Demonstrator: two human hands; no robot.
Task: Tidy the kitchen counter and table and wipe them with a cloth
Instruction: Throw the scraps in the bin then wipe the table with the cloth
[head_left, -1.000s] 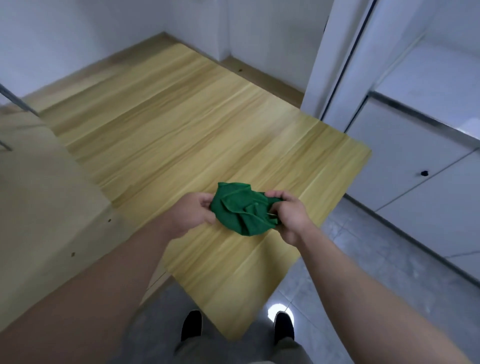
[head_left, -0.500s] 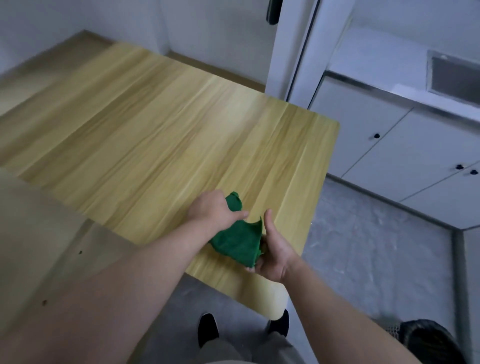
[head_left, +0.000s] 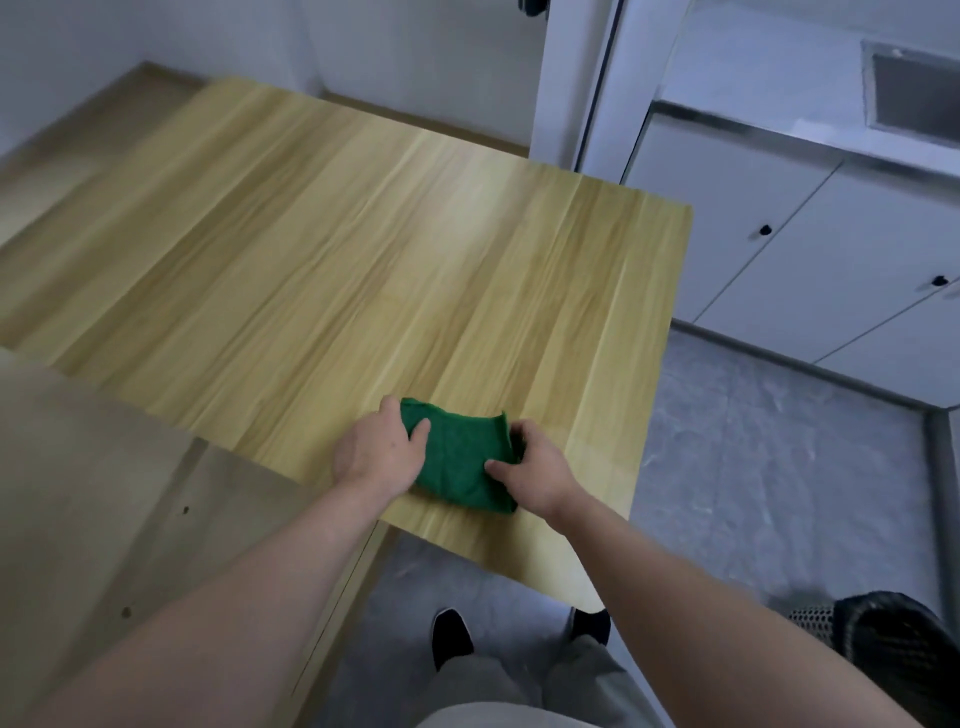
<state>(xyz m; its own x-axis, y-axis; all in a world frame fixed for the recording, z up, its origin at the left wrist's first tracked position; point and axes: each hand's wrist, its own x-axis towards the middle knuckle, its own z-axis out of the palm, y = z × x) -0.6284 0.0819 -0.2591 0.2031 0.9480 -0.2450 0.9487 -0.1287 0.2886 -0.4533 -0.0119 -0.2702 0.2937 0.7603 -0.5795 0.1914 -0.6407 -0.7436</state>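
A green cloth (head_left: 460, 460) lies folded flat on the wooden table (head_left: 337, 249), close to its near edge. My left hand (head_left: 376, 452) holds the cloth's left edge, with the thumb lying over the top. My right hand (head_left: 537, 470) grips the cloth's right edge, thumb on top and fingers curled round the side. The rest of the tabletop shows bare wood grain.
A paler wooden surface (head_left: 104, 493) adjoins the table at the left. White cabinets (head_left: 779, 270) with black knobs stand at the right under a pale counter (head_left: 753, 62). A black mesh bin (head_left: 898, 660) sits on the grey floor (head_left: 753, 467) at the lower right.
The cloth was a crumpled bundle held between both hands above the table. Now it is folded and lies flat on the tabletop near the edge. The view has swung right.
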